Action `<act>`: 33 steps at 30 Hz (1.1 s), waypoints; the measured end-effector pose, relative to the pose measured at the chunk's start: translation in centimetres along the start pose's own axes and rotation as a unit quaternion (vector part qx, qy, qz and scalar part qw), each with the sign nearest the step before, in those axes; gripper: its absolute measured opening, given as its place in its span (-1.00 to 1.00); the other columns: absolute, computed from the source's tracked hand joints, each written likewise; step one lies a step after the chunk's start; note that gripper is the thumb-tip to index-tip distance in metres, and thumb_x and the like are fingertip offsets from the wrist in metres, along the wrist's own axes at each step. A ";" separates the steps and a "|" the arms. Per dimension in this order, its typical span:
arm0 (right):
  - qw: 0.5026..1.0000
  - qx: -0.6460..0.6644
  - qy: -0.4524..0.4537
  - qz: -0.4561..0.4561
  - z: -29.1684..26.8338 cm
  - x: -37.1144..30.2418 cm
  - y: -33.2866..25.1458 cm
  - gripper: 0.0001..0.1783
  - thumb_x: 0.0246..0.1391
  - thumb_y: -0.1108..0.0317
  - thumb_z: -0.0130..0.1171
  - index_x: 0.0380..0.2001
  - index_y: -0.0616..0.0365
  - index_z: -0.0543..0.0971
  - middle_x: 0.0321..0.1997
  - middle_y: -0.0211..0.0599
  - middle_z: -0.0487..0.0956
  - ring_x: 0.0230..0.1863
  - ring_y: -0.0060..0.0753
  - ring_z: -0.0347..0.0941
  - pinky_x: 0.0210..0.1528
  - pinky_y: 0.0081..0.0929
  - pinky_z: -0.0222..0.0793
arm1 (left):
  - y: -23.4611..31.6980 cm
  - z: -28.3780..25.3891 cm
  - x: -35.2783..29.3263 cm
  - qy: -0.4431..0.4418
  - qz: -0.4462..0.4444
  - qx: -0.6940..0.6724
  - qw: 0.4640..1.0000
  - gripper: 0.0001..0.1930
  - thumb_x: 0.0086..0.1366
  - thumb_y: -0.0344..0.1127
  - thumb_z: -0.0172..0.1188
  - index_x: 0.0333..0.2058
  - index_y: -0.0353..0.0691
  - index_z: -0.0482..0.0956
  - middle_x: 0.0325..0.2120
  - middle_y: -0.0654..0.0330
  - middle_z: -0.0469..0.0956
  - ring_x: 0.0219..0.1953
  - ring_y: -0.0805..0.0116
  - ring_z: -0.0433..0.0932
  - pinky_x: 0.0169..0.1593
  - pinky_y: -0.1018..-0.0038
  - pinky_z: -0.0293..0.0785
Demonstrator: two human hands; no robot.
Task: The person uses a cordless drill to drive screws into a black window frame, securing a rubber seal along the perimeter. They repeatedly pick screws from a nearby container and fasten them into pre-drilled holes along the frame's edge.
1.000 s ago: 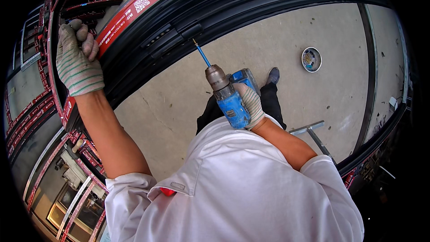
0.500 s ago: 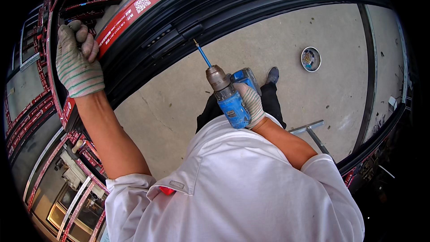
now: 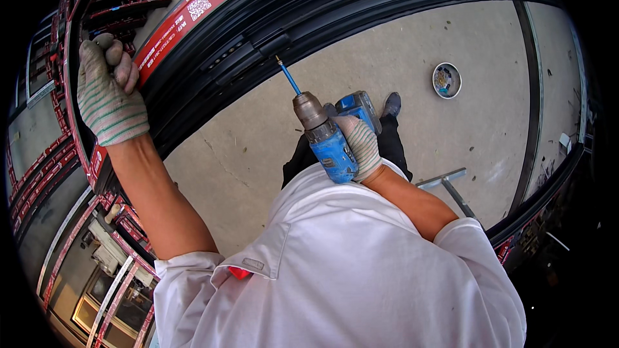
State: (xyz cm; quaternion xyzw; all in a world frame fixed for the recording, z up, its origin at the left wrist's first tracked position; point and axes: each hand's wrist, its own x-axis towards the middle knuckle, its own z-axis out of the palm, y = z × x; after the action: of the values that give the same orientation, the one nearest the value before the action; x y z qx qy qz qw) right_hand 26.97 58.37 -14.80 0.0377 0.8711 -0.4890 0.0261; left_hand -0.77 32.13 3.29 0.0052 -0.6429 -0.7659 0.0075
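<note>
My right hand (image 3: 358, 145), in a striped knit glove, is wrapped round the grip of a blue cordless drill (image 3: 334, 153). A long blue bit (image 3: 289, 75) with a brass-coloured tip sticks out of its chuck, pointing up and left. That tip lies close to the inner edge of a black metal frame (image 3: 361, 22), near a black hinge (image 3: 271, 44) on it. At the frame's left corner my left hand (image 3: 111, 93), also gloved, is closed with its fingers curled in. What the fingers hold, if anything, is hidden.
A round tin (image 3: 447, 81) of small parts stands on the concrete floor (image 3: 258, 154). The black frame carries a red printed strip (image 3: 174, 32). More red-taped frames (image 3: 42, 174) are stacked at left. A metal support bar (image 3: 445, 178) shows at right, beyond my forearm.
The drill and my right hand have shifted very slightly left in view. My left hand sits slightly lower in the picture, still closed.
</note>
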 end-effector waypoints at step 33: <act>0.995 0.056 -0.019 0.083 2.1 -0.3 2.5 -0.55 -0.13 0.28 0.33 -0.10 0.11 0.52 -0.25 -0.08 0.58 -0.14 0.05 0.52 -0.05 -0.14 0.42 | -0.2 -0.1 -0.7 -0.057 0.001 -0.083 0.995 -0.66 0.44 -0.05 0.12 -0.19 -0.27 0.52 -0.52 0.30 0.37 -0.66 0.62 0.15 -0.67 0.71 0.06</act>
State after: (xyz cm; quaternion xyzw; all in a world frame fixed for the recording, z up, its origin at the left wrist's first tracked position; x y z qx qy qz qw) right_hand 27.49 57.87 -17.96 0.1019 0.8358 -0.5334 0.0808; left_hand -0.12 32.11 3.11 -0.0391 -0.5765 -0.8157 -0.0280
